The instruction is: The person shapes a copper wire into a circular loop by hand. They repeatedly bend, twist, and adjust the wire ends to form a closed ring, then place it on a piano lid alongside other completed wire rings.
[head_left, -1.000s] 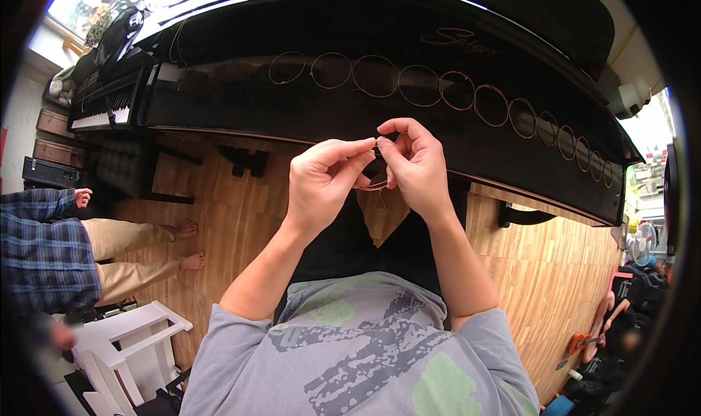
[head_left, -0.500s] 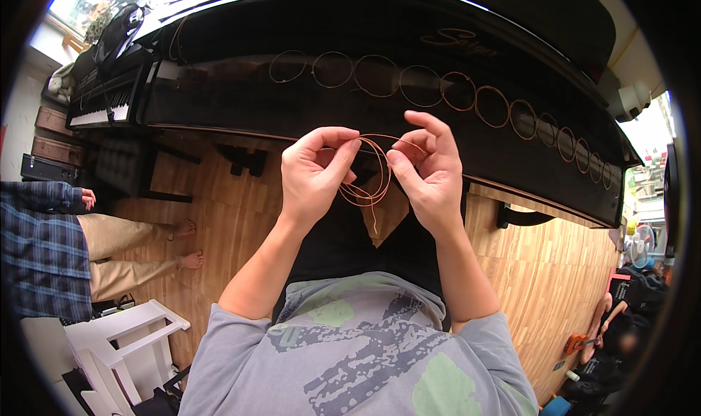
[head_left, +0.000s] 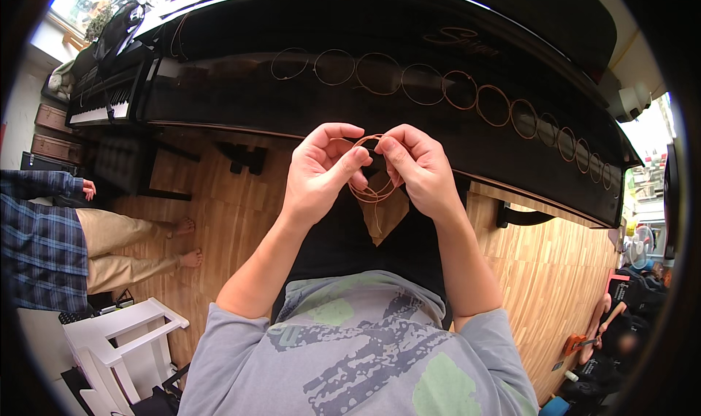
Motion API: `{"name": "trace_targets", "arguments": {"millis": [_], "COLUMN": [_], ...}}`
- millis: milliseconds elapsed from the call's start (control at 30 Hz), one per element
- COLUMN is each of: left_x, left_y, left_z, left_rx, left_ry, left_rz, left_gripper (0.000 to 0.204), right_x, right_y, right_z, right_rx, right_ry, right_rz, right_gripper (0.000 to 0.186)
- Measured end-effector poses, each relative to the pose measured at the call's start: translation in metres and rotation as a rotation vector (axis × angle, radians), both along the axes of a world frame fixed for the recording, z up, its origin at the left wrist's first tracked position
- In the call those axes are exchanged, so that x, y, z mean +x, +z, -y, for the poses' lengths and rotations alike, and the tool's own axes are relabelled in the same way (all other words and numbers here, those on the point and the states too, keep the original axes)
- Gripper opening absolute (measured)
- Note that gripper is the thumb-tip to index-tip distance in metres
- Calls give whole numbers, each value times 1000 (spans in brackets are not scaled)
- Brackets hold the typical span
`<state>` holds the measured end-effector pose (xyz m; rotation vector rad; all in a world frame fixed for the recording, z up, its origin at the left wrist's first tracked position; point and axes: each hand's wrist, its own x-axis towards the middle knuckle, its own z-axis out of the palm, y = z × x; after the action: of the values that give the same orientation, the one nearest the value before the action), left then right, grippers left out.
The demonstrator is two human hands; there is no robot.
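Apparently light and springy, the copper-coloured coil should handle as thin, fairly stiff wire: unlikely to break from a gentle squeeze, but smooth enough to slide, keen to unwind, and probably easy to kink if bent sharply. Best hold is a pinch across all its loops at once, with a second pinch where the loose end leaves them.

It hangs between the two hands. The left hand is curled around its left side, thumb against the loops and index finger a little off; the right hand pinches its upper right part between thumb and finger. A loose tail drops below the hands, before a tan pointed piece. Beyond the hands, a row of similar rings lies along the black piano.

Half a second ago the right hand was further out, its fingers spread; now it has closed in beside the left, covering more of the loops.
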<state>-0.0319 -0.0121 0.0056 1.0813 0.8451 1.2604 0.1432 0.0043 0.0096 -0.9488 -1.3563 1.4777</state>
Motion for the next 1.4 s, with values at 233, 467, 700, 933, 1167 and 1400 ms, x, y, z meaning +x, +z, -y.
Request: {"name": "trace_targets", "arguments": {"millis": [233, 467, 700, 933, 1167, 1400], "left_x": [-1, 3, 13, 2, -6, -11], "left_y": [-4, -15, -3, -12, -14, -17], "left_z": [4, 4, 17, 12, 11, 18], "left_rx": [-235, -228, -84, -64, 33, 95], "left_ry": [-174, -250, -116, -60, -4, 63], "left_rz": [356, 541, 155, 199, 75, 92], "left_gripper": [22, 22, 33, 23, 20, 15], "right_x": [-7, -16, -18, -8, -6, -6], "right_y": [-2, -12, -8, 1, 6, 10], "right_z": [3, 7, 8, 8, 15, 23], "right_rx": [9, 202, 401, -58, 100, 460], "right_ry": [-125, -286, -424, -104, -187, -338], "right_rz": [-105, 81, 284, -162, 199, 561], "right_gripper": [19, 13, 11, 15, 43, 47]}}
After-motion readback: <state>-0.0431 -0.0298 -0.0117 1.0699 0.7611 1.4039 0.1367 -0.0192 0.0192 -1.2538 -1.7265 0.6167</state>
